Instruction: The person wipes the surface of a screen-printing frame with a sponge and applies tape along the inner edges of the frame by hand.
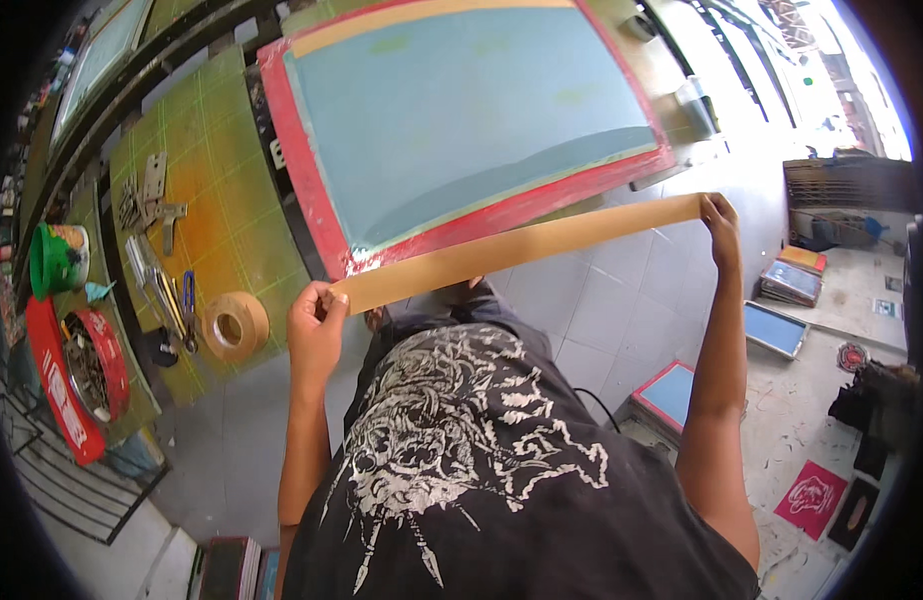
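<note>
Yellow-green tabletop (217,150) with tape roll (252,325) and scissors (189,290)

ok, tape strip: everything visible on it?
The tape strip is long, flat and tan, looks like paper, and is stretched nearly straight, its right end higher in the picture. The left hand pinches one end, the right hand the other. It runs along the near side of the red-framed screen; whether they touch isn't clear.
</note>
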`<state>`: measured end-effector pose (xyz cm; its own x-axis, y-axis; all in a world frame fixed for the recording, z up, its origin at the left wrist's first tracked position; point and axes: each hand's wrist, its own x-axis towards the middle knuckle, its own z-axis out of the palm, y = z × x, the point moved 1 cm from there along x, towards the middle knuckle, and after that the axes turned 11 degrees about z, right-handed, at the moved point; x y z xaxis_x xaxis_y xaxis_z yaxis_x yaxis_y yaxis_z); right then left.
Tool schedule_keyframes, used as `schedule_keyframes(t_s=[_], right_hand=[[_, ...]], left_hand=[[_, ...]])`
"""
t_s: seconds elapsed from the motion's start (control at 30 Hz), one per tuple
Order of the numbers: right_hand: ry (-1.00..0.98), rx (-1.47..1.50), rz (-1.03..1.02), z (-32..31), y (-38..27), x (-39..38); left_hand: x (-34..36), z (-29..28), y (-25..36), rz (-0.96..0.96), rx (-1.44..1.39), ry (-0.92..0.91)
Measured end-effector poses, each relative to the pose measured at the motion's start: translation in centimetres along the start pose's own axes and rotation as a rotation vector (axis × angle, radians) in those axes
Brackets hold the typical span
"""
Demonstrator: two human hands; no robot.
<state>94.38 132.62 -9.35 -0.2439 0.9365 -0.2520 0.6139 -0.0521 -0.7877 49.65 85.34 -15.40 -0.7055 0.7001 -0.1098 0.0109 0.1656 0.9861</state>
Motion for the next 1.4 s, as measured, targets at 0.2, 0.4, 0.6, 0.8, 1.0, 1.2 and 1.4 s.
schedule_keyframes(t_s=[0.2, 0.4, 0.6, 0.8, 1.0, 1.2, 1.4], right_hand=[[0.016, -0.148, -0.1, 1.7, -1.2, 7.5], [-0.077, -0.063, -0.002, 6.9, 0.0, 12.8], [-0.006, -0.224, -0.024, 8.7, 0.6, 14.4], [0.031, -0.292, -0.067, 7.7, -0.6, 13.8], [0.065, -0.329, -0.067, 7.8, 0.5, 15.1], [0.034, -0.296, -0.114, 7.3, 0.9, 15.2], [-0.046, -0.19, -0.034, 7.3, 1.5, 15.6]], left_hand=[[2.7, 1.0, -0.8, 0.059, 0.122, 0.087], [3.6, 1.9, -2.1, 0.028, 0.33, 0.24], [3.6, 3.3, -2.1, -0.057, 0.44, 0.351], [4.1, 4.6, -1.6, -0.067, 0.532, 0.387], [4.2, 4.6, -1.8, -0.093, 0.523, 0.387], [4.4, 4.8, -2.4, -0.064, 0.593, 0.411], [4.8, 5.7, -1.2, -0.176, 0.569, 0.41]])
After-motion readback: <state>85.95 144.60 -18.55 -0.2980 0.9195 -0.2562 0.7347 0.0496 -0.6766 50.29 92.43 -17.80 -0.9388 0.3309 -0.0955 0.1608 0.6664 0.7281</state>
